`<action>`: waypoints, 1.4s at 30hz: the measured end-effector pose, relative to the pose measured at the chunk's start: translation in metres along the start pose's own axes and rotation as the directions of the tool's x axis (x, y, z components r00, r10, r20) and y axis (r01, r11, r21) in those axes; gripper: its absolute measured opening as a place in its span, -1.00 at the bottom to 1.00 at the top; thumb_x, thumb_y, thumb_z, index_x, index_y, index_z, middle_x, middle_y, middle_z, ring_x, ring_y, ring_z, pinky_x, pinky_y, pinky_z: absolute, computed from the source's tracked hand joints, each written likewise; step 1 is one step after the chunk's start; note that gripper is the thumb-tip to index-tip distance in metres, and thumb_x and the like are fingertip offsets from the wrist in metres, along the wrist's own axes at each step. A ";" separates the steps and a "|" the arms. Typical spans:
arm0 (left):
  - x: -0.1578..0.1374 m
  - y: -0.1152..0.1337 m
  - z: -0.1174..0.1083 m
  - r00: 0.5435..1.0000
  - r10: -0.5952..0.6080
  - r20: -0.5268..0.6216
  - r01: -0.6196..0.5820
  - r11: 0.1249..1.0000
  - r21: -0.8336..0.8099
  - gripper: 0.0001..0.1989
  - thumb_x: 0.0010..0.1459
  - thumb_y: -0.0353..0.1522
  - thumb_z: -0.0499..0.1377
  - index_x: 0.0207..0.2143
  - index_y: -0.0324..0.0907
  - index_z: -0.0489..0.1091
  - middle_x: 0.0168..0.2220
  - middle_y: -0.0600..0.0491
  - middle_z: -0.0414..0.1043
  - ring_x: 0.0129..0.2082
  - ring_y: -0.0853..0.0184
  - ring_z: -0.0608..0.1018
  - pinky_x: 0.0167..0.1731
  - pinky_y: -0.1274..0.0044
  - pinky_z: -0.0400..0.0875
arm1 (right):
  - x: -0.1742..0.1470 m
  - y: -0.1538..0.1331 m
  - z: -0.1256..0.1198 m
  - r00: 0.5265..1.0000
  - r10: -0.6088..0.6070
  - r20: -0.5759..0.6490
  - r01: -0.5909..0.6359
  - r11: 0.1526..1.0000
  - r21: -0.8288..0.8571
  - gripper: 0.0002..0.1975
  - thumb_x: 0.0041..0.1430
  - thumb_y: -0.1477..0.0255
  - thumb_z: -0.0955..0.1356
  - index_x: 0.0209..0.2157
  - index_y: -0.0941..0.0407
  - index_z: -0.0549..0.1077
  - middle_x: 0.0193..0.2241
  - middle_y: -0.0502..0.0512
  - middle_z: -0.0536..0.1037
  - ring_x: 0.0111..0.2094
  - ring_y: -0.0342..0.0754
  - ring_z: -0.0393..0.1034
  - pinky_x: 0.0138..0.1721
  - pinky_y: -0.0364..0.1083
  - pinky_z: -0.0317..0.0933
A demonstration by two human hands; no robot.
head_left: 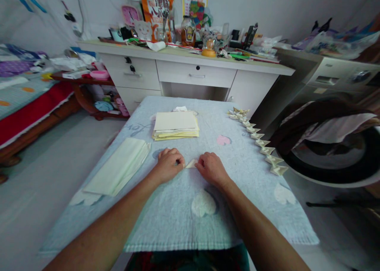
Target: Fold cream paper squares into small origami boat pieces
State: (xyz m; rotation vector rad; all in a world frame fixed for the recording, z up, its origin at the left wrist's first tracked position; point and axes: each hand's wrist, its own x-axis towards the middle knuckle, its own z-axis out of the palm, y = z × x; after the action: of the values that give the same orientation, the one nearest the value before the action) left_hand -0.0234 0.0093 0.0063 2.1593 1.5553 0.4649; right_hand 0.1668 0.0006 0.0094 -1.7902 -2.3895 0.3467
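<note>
Between my hands is a small folded piece of cream paper (191, 164), low over the cloth-covered table (175, 219). My left hand (170, 164) pinches its left end with thumb and forefinger. At the right end, the fingers of my right hand (211, 167) are closed on the same paper. Much of the paper is hidden by my fingers. Beyond my hands lies a stack of cream and yellow paper sheets (175, 122). Left of my left hand rests a pile of long pale folded paper (121, 166). A row of folded paper boats (264, 143) runs along the table's right side.
A white desk (196, 73) stands behind the table, crowded with a jar (188, 31), an orange bag (156, 11) and a pink clock (130, 15). On the right is a washing machine (335, 79) with its door open and cloth hanging out. A bed (26, 100) stands left.
</note>
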 end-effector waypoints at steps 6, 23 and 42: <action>0.000 0.003 0.006 0.993 -0.014 -0.117 0.014 1.000 -0.005 -0.82 0.16 -0.23 0.08 -0.37 -0.08 0.44 -0.29 0.10 0.44 -0.17 0.23 0.37 -0.12 0.36 0.13 | 0.000 0.000 0.000 1.000 0.005 0.004 -0.005 1.000 0.000 -0.79 0.21 0.32 0.30 -0.40 0.13 0.47 -0.34 0.12 0.50 -0.28 -0.06 0.31 -0.24 -0.12 0.05; 0.000 0.008 0.017 0.996 0.015 -0.088 -0.003 0.991 0.131 -0.80 0.05 -0.13 0.22 -0.36 -0.04 0.44 -0.28 0.09 0.38 -0.12 0.18 0.30 -0.08 0.32 0.04 | -0.006 0.001 0.000 0.992 0.107 -0.069 -0.103 0.992 0.067 -0.80 0.13 0.23 0.37 -0.33 0.08 0.44 -0.24 0.11 0.41 -0.16 0.04 0.21 -0.20 -0.04 0.01; 0.000 0.010 0.019 0.996 0.032 -0.080 -0.019 0.988 0.156 -0.81 0.10 -0.14 0.18 -0.34 -0.04 0.41 -0.25 0.07 0.38 -0.12 0.16 0.28 -0.08 0.31 0.04 | -0.009 0.000 0.008 0.992 0.059 -0.109 -0.056 0.998 0.025 -0.70 0.16 0.17 0.31 -0.16 0.05 0.37 -0.02 0.17 0.27 -0.01 0.11 0.10 0.02 0.08 -0.05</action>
State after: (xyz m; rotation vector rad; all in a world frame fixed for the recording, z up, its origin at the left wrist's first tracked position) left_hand -0.0061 0.0033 -0.0043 2.3051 1.6594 0.4600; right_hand 0.1679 -0.0090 0.0021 -1.8218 -2.2558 0.2725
